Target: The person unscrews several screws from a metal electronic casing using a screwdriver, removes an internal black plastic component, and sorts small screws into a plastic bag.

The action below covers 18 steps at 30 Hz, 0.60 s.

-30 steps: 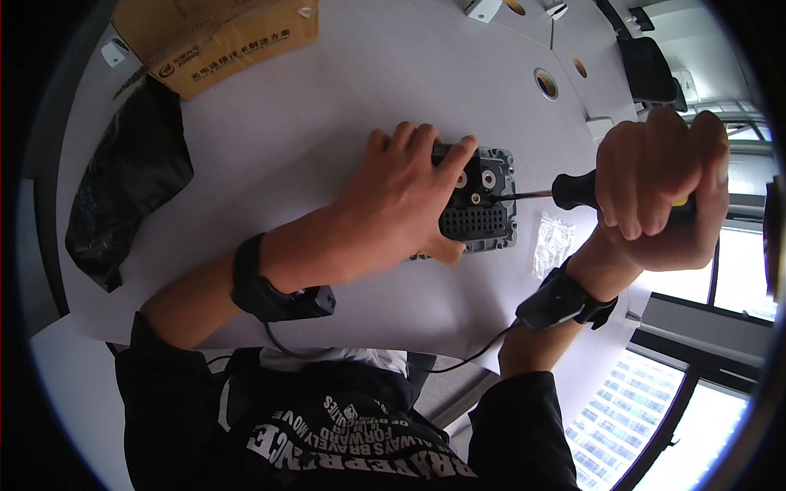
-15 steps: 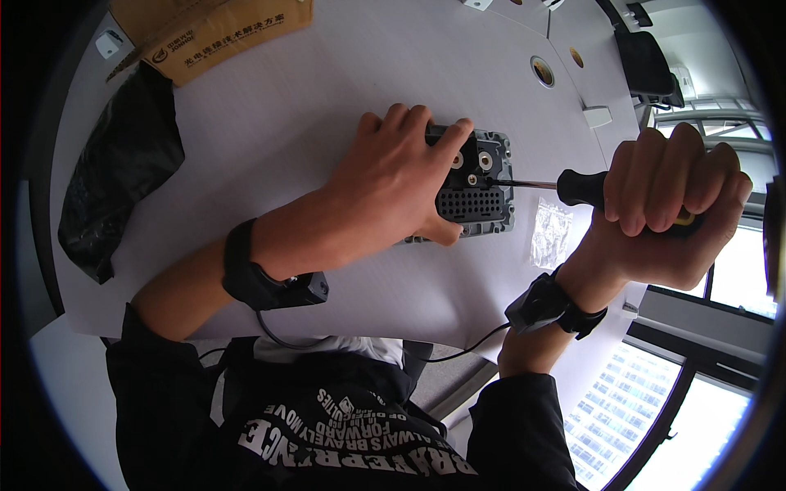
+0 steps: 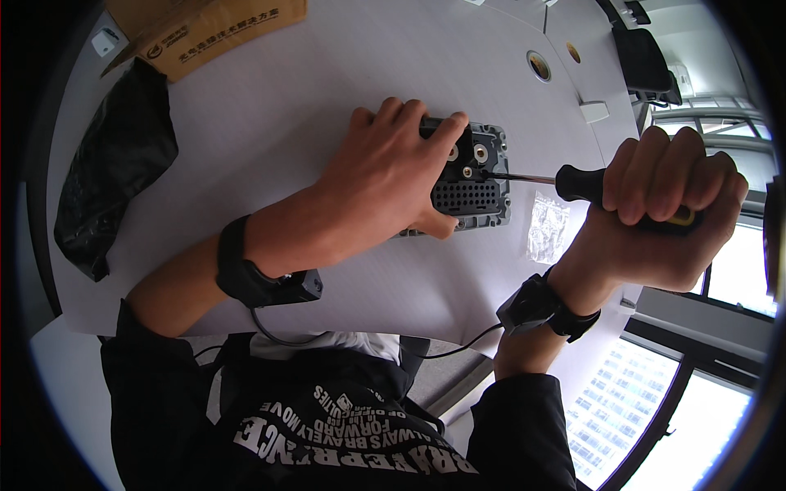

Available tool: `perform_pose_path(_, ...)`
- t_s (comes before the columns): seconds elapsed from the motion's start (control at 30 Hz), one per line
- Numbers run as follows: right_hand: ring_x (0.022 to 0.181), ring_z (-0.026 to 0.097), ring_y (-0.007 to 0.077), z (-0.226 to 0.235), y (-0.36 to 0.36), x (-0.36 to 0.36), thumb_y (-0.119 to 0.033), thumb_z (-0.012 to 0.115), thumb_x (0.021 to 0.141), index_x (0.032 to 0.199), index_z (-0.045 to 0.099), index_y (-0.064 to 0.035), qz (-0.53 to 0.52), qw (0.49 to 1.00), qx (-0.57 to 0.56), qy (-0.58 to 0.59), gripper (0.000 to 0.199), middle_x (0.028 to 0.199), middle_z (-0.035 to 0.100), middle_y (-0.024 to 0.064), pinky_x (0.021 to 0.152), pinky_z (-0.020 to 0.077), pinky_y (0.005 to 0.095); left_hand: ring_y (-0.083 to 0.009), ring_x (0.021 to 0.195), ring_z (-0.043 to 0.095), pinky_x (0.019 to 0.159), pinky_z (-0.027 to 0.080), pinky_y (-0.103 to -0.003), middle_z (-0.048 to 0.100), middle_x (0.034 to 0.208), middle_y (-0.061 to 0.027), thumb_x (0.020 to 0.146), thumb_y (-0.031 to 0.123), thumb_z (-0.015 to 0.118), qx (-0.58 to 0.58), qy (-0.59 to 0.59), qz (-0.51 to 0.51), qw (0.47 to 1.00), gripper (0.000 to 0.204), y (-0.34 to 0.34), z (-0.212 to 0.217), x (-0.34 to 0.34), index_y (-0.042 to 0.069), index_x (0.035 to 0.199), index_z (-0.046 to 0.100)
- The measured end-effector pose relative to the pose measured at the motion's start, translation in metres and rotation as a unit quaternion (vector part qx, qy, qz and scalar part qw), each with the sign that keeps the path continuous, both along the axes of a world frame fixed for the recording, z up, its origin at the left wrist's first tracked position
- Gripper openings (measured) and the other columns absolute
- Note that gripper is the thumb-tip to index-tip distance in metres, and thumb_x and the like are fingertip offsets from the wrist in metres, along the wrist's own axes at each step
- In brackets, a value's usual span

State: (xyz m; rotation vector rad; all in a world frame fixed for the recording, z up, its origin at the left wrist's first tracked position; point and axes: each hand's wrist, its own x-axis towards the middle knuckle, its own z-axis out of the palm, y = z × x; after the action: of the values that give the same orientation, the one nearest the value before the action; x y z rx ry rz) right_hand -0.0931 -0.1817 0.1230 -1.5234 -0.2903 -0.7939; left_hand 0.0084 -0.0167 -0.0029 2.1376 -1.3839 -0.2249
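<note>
A black-and-grey rectangular connector housing (image 3: pixel 468 195) with rows of small holes and brass-coloured rings lies on the table. My left hand (image 3: pixel 393 176) grips it from the left, fingers over its far side and thumb at its near edge, hiding its left part. In my right hand (image 3: pixel 671 209) is a screwdriver (image 3: pixel 580 183), fist wrapped round its black handle. The metal shaft points left, and its tip meets the housing beside a small ring; whether it sits on a screw I cannot tell.
A clear plastic bag (image 3: pixel 547 229) lies right of the housing. At the far left are a black plastic bag (image 3: pixel 119 168) and a cardboard box (image 3: pixel 225 37). A round cable hole (image 3: pixel 538 66) opens in the white table (image 3: pixel 270 106). Cables run from both wrist devices.
The whole view has shifted slightly, so things sit a little further left and up. My right fist has turned a little on the screwdriver handle; my left hand keeps its hold.
</note>
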Motion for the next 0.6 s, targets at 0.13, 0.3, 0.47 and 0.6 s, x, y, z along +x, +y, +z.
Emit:
perform_pose_path(0.13,0.047,0.031,0.0113,0.0,0.002,0.0,-0.03,0.035,0.111,0.076,0.035,-0.017,-0.019,1.0,0.01,-0.002,0.038,0.065,0.04,0.0011,0.038,0.0254,0.0263,-0.0349,0.125,0.053,0.108,0.043,-0.049,0.057,0.128,-0.0178,0.066,0.034,0.094,0.003,0.01,-0.001,1.0,0.105,0.0,0.003,-0.001,0.006,0.156,0.046)
perform_pose_path(0.3,0.048,0.031,0.0118,-0.001,0.005,-0.001,-0.031,0.034,0.111,0.075,0.034,-0.0172,-0.039,0.999,0.016,-0.004,0.038,0.065,0.04,0.0012,0.039,0.0243,0.0268,-0.0362,0.122,0.055,0.103,0.044,-0.051,0.058,0.126,-0.0204,0.065,0.035,0.094,-0.02,-0.009,-0.001,1.0,0.105,0.0,-0.004,-0.002,0.004,0.154,0.048)
perform_pose_path(0.47,0.048,0.029,0.0119,-0.003,0.01,-0.003,-0.031,0.034,0.11,0.075,0.033,-0.0172,-0.082,0.997,0.007,-0.005,0.038,0.063,0.038,0.0011,0.04,0.0231,0.0272,-0.0387,0.114,0.059,0.094,0.048,-0.055,0.062,0.117,-0.025,0.063,0.039,0.094,-0.069,-0.042,-0.009,0.997,0.103,-0.001,-0.008,0.0,-0.001,0.148,0.052)
perform_pose_path(0.6,0.048,0.028,0.0124,-0.005,0.016,-0.002,-0.029,0.033,0.108,0.075,0.032,-0.0167,-0.155,0.988,0.001,-0.023,0.036,0.062,0.035,0.0008,0.041,0.022,0.0283,-0.0376,0.116,0.056,0.096,0.046,-0.053,0.06,0.121,-0.0234,0.067,0.041,0.093,-0.049,-0.042,0.019,0.998,0.101,-0.001,-0.005,-0.008,0.001,0.149,0.05)
